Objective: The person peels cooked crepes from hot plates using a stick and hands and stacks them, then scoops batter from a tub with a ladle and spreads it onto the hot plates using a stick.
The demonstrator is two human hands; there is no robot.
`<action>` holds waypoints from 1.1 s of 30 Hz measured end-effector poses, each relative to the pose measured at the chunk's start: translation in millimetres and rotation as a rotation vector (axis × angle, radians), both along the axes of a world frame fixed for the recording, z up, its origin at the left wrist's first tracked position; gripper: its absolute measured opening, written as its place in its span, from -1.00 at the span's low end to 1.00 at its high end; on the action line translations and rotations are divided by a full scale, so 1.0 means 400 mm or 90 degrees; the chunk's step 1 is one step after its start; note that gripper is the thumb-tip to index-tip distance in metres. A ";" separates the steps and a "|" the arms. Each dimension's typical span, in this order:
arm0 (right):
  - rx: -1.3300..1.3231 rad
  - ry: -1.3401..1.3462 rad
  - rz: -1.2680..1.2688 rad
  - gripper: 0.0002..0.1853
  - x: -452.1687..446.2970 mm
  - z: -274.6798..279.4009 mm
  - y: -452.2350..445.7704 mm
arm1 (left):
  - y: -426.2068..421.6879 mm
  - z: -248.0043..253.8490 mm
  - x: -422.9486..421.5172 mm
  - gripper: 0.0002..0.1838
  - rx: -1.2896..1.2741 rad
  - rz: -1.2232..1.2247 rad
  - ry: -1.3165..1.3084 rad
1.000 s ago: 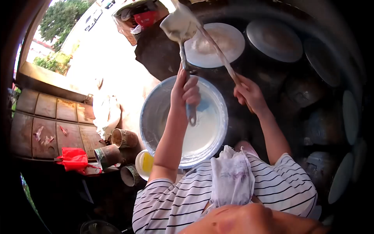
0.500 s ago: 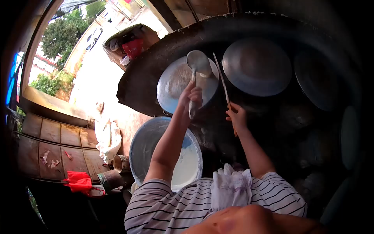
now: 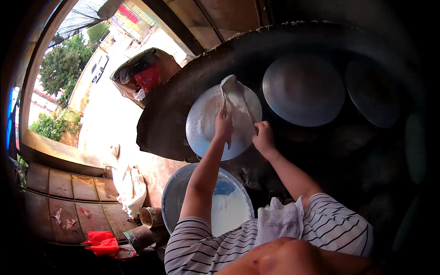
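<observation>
My left hand (image 3: 223,127) is closed round the handle of a ladle (image 3: 228,82), whose bowl is tilted over the near round griddle (image 3: 200,123). White batter coats the ladle and some lies on that griddle. My right hand (image 3: 264,138) grips a long thin spatula (image 3: 249,109), its blade reaching over the griddle close to the ladle; whether the two touch I cannot tell. Below my left forearm stands a wide tub (image 3: 171,192) of white batter, partly hidden by that arm.
A second round griddle (image 3: 305,94) and a third griddle (image 3: 373,96) lie to the right on the dark stove top. Beyond its left edge is a bag with a red item (image 3: 147,79). Red plastic (image 3: 101,243) and small pots (image 3: 150,217) sit at lower left.
The ladle has tipped from facing up to edge-on above the griddle. My right hand has moved left, bringing the spatula from beside the griddle to over it. The view has shifted slightly.
</observation>
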State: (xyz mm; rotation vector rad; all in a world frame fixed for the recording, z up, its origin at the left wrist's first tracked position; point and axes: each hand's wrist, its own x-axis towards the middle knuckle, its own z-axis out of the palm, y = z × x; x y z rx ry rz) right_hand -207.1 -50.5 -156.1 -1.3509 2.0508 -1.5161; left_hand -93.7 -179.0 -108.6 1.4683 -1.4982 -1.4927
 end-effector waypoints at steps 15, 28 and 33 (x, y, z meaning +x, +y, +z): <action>0.019 0.190 -0.001 -0.78 -0.090 0.010 0.081 | -0.064 0.002 0.229 -0.45 -0.083 0.000 -0.097; 0.065 0.106 0.115 -0.74 0.044 0.024 -0.090 | 0.016 -0.002 0.329 -0.47 -0.163 0.047 -0.228; -0.009 0.214 0.077 -0.77 -0.095 0.016 -0.064 | 0.051 -0.018 0.350 -0.48 -0.146 0.092 -0.211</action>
